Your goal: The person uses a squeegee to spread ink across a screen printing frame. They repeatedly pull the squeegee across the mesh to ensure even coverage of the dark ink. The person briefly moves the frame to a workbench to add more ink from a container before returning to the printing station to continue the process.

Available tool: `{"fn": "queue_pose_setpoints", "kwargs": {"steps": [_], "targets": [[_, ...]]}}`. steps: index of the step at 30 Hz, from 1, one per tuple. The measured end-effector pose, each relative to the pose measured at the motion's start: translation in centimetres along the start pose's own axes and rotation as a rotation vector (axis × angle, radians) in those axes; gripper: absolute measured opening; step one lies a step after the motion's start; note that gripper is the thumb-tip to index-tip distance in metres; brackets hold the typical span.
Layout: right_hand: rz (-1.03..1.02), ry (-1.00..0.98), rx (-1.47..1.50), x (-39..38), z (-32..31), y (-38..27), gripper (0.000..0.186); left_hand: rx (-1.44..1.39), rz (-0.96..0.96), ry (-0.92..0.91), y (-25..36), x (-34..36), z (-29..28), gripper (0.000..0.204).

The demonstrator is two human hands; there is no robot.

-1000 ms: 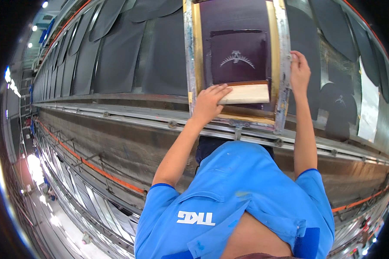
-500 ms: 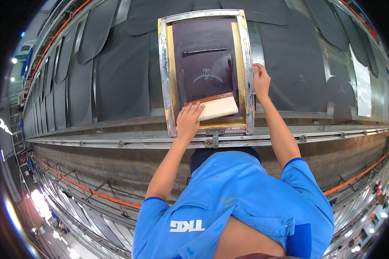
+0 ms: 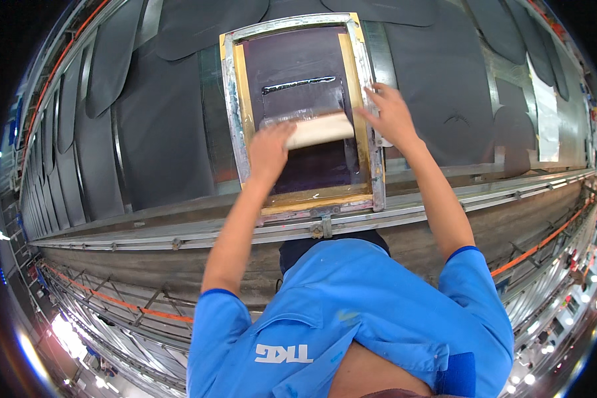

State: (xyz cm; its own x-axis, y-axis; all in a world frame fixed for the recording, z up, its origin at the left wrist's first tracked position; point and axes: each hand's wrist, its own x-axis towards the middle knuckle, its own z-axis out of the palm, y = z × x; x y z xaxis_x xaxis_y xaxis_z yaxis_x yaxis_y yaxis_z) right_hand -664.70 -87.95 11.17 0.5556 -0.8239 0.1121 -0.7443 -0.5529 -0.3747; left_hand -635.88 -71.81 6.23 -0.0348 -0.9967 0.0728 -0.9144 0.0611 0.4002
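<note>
My left hand [image 3: 269,154] is closed on the left end of a squeegee [image 3: 322,131] with a pale, wood-like handle. The squeegee lies across the dark mesh of a printing screen [image 3: 262,56], slightly smeared by motion. A shiny line of dark ink [image 3: 298,84] runs across the mesh beyond it. The screen's worn metal frame [image 3: 231,99] has yellowish tape along its inner edges. Over its right side is my right hand [image 3: 397,121], fingers apart, thumb pointing toward the squeegee's right end. Whether that hand touches the frame, I cannot tell.
Dark sheet pieces [image 3: 159,132] lie in rows on the long table to both sides, one at right bearing a faint printed mark. A metal rail [image 3: 438,201] with clamps runs along the near edge. A white strip [image 3: 548,126] lies far right.
The squeegee has moved away from me up the mesh with my left hand. My right hand has opened from its grip on the frame's right side and shifted inward. The view has turned slightly.
</note>
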Motion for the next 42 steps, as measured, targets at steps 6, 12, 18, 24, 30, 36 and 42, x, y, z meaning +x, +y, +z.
{"fn": "queue_pose_setpoints", "kwargs": {"steps": [6,12,18,24,30,36,42], "targets": [[-0.151,-0.202,-0.015,7.1,4.4,-3.4,0.05,-0.057,-0.103,-0.052,-1.5,10.0,-3.9,0.036],[-0.106,-0.002,0.172,-2.9,6.9,-4.6,0.048,0.01,0.002,0.021,1.1,1.5,-0.4,0.05],[-0.065,-0.146,0.239,-8.1,6.1,-6.8,0.05,-0.024,-0.026,-0.024,3.0,-4.2,-1.3,0.055],[-0.133,-0.019,0.161,4.4,4.8,-3.6,0.043,-0.076,-0.091,0.028,-2.6,8.3,-2.6,0.049],[-0.083,0.0,0.224,1.5,6.9,-2.6,0.045,0.001,-0.076,-0.002,-0.8,7.7,-1.8,0.041],[-0.079,-0.092,0.247,-10.2,6.5,-5.8,0.056,-0.025,-0.029,-0.058,2.5,-3.8,0.1,0.047],[0.284,-0.071,0.536,-7.6,0.8,-3.5,0.05,0.002,-0.08,-0.06,3.9,-7.4,-0.1,0.055]]}}
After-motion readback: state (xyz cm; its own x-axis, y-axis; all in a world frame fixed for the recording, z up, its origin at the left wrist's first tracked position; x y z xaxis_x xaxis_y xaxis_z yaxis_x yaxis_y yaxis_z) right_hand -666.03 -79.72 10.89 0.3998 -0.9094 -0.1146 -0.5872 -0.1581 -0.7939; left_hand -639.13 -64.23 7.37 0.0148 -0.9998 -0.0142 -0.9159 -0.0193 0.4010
